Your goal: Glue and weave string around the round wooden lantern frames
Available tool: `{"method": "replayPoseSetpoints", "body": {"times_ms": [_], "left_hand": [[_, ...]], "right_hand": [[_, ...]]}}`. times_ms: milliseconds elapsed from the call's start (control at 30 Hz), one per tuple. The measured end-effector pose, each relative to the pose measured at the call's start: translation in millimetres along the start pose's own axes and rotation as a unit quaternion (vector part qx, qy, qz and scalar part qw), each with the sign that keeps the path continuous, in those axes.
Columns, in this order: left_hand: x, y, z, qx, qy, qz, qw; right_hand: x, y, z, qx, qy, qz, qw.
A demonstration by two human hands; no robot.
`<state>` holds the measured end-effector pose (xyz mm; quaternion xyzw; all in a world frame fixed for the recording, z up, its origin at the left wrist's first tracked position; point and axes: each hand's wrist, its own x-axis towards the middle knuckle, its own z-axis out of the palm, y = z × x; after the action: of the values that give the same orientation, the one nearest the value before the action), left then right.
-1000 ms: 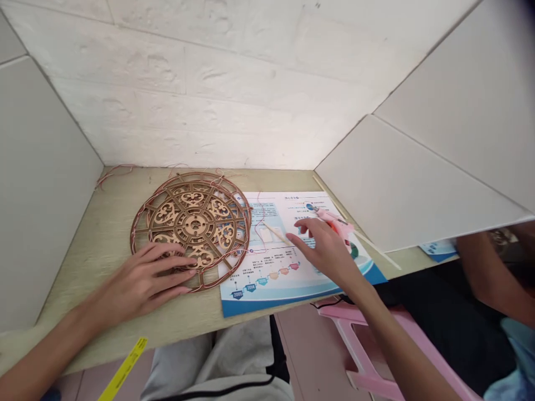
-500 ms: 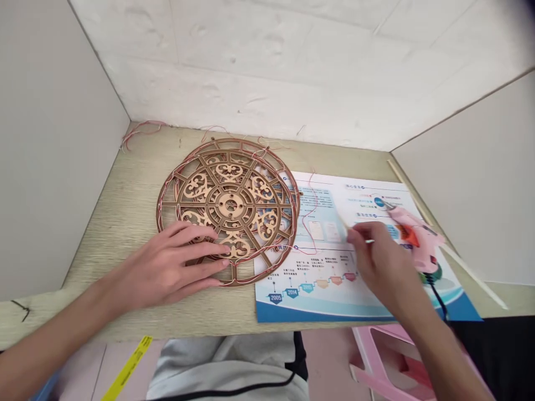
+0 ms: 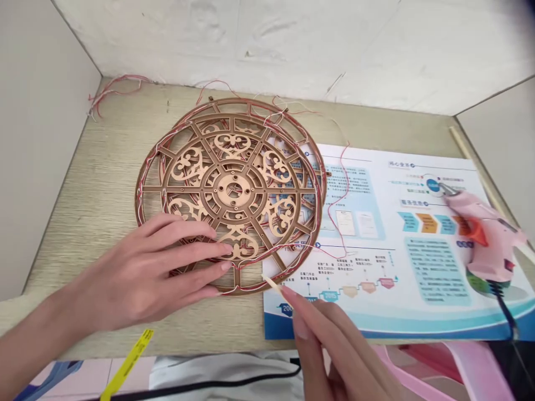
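A brown wooden openwork wheel (image 3: 224, 197) lies on the table, with red and white wires (image 3: 144, 184) running round its rim. Another, similar ring (image 3: 322, 181) shows beneath it, shifted to the upper right. My left hand (image 3: 146, 270) rests flat on the wheel's lower left, fingers stretched out and holding nothing. Pinched in my right hand (image 3: 330, 351) is a thin pale stick (image 3: 272, 284), perhaps a toothpick. Its tip points at the wheel's lower rim; whether it touches I cannot tell.
A pink glue gun (image 3: 489, 245) with a black cord lies on a printed sheet (image 3: 397, 326) at the right. A pale glue stick-like rod (image 3: 480, 161) lies behind it. Loose red wires (image 3: 109, 92) sit in the back left corner. White walls (image 3: 292, 50) enclose the table.
My right hand has come left and nearer with the stick, from above the sheet to the wheel's lower rim. My left hand stays on the wheel. The view has shifted closer.
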<state>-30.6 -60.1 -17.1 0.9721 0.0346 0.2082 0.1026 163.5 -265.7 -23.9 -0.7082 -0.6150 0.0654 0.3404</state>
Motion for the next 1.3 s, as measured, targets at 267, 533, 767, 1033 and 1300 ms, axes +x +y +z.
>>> {"method": "replayPoseSetpoints", "body": {"times_ms": [267,533,767,1033,1300], "left_hand": [[-3.5,-2.3,1.5,0.003,-0.02,-0.001,1.0],[-3.1,-1.5,0.9,-0.009,-0.023,-0.015,1.0],[0.7,-0.7,-0.1,0.0,-0.014,-0.009,1.0],[-4.1,-2.7,0.7,0.006,-0.015,0.014,1.0],[-2.5,-3.4,2.6,0.008,-0.013,0.013,1.0]], "right_hand": [[12.6,3.9,13.8,0.031,-0.045,-0.023,0.998],[16.6,1.7,20.2,0.015,-0.055,-0.041,0.998],[18.1,2.1,21.1,0.002,-0.04,-0.042,0.998],[9.1,5.2,22.1,0.018,0.006,-0.006,1.0],[19.7,2.6,17.1,-0.002,-0.022,-0.031,0.999]]}}
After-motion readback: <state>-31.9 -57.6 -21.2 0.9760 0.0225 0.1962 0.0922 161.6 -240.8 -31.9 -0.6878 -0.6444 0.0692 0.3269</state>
